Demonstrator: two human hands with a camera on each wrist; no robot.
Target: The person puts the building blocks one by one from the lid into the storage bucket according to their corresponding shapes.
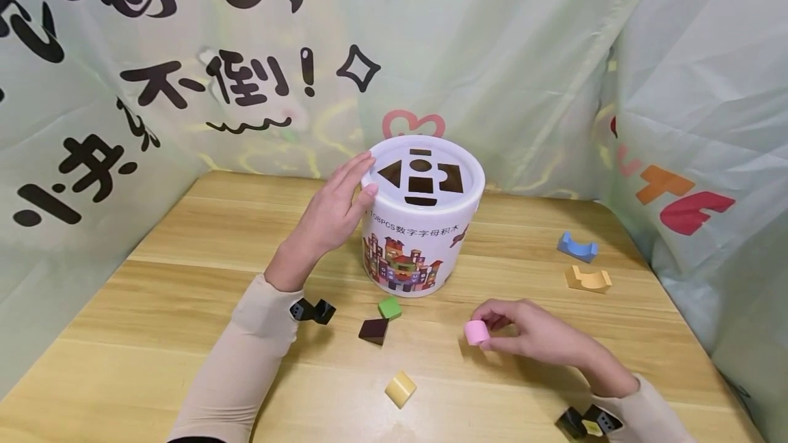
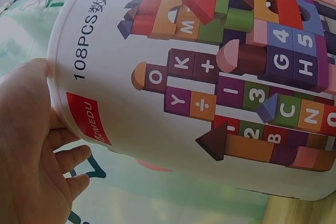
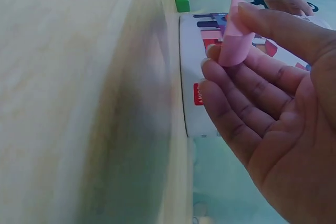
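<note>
A white bucket [image 1: 418, 238] printed with colourful building blocks stands upright on the wooden table. Its lid [image 1: 400, 197] has several cut-out shapes, among them a triangle, a circle and a square. My left hand [image 1: 329, 214] rests against the bucket's left side at the rim, fingers fairly straight. In the left wrist view, that hand [image 2: 31, 145] lies along the lid's edge. Between thumb and fingertips my right hand [image 1: 535, 330] pinches a small pink block [image 1: 476, 333] with a curved side, to the right front of the bucket. The right wrist view shows the pink block [image 3: 236, 40] close up.
In front of the bucket lie a green block [image 1: 390, 307], a dark brown triangular block [image 1: 373, 331] and a yellow block [image 1: 401, 389]. A blue arch block [image 1: 577, 247] and a yellow-orange arch block [image 1: 587, 279] lie at the right. Printed cloth [image 1: 523, 74] hangs behind the table.
</note>
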